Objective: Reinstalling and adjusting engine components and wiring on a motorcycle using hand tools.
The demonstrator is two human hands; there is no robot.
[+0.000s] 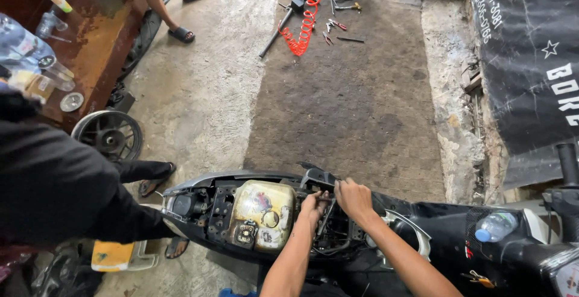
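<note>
Just beneath both sets of fingertips lies the open scooter frame bay (329, 227), beside the yellowed fuel tank (265, 212). The left hand (313, 205) curls its fingers into it; the right hand (353, 195) pinches the bay's upper edge, slightly farther from the tank.

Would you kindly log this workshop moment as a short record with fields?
place: concrete floor of a repair shop
main thing: scooter with its seat off, innards exposed
left hand: fingers down among the wiring beside the yellowed fuel tank
right hand: on the frame next to the left hand
nearby: person in a black sleeve at the left, loose wheel
far floor: red coiled hose and hand tools
</note>
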